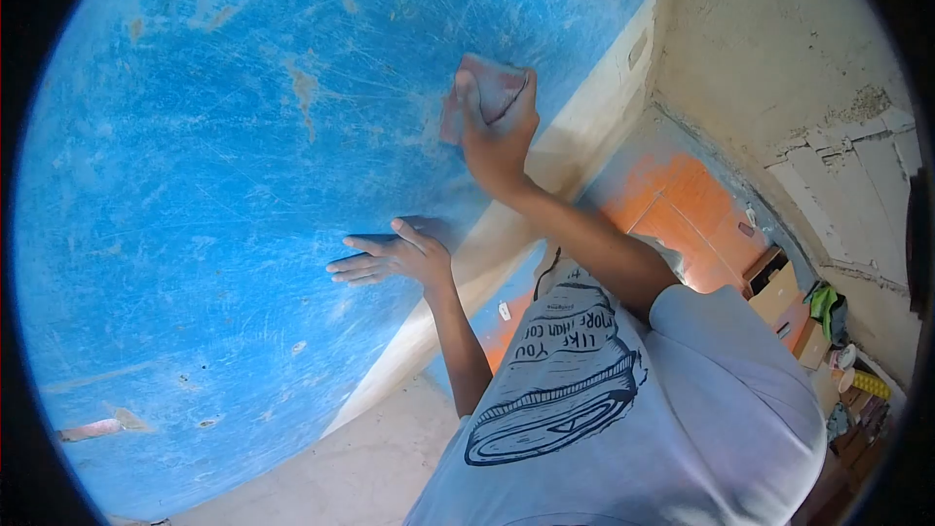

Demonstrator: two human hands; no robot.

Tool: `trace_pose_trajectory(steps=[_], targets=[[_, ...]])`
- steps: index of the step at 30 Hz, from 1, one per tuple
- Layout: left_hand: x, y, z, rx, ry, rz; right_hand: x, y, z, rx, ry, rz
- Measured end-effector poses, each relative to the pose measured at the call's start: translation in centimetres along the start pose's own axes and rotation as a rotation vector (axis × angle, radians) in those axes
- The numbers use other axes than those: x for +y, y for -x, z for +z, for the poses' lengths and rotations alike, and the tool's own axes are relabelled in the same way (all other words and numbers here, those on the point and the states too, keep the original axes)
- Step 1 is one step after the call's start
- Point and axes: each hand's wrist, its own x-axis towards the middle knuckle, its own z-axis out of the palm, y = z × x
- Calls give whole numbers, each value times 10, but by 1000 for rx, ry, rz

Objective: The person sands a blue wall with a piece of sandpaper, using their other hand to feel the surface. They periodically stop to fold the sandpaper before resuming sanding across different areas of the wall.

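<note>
"On the blue wall (214, 185), how is your left hand (407, 257)?"
"Spread, its fingers slightly apart."
"And farther right?"
"Your right hand (502, 144) pinches the reddish pad (497, 88) between thumb and fingers, against the blue wall."

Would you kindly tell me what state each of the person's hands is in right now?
Left hand: open, holding nothing, at the blue surface.
Right hand: closed, holding a reddish pad against the blue surface.

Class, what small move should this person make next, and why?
Probably slide the reddish pad across the blue wall towards the pale worn patch: the right hand holds it against the wall, and the open left hand is clear of that path.
</note>
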Motion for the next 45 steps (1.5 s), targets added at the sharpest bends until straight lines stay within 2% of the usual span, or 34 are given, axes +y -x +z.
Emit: trace_pose_trajectory(steps=[2, 5, 8, 11, 14, 17, 20, 23, 26, 29, 32, 35, 38, 41, 45], targets=[[-1, 1, -3, -5, 3, -8, -7, 3, 2, 0, -77, 94], [-2, 0, 3, 19, -8, 3, 24, 29, -4, -43, 62, -130], [-4, 1, 3, 17, -13, 9, 5, 0, -1, -9, 84, -24], [-2, 0, -2, 8, 0, 9, 6, 3, 2, -9, -53, 79], [-2, 0, 2, 34, -10, 30, 29, 32, -4, -68, 96, -163], [-1, 0, 1, 26, -19, 27, 3, -1, -2, -42, 36, -20], [1, 0, -3, 5, -6, 6, 1, 1, -1, -6, -6, 71], [1, -2, 1, 35, -17, 43, 34, 32, -4, -59, 80, -143], [0, 1, -1, 18, -7, 29, 4, 0, -1, -44, -1, 45], [1, 0, -3, 8, 7, 16, 11, 0, 1, -5, 1, 28], [0, 0, 2, 31, -13, 16, 28, 31, -2, -55, 49, -106], [0, 1, 3, 31, -9, 8, 19, -1, 0, -3, 99, -79], [1, 1, -3, 14, 8, -11, -1, -1, -1, -21, 5, 32], [-3, 1, 4, 37, -8, 9, 34, 31, -2, -43, 83, -203], [-2, 2, 4, 26, -1, -1, 2, 1, 2, 11, 58, -50]])
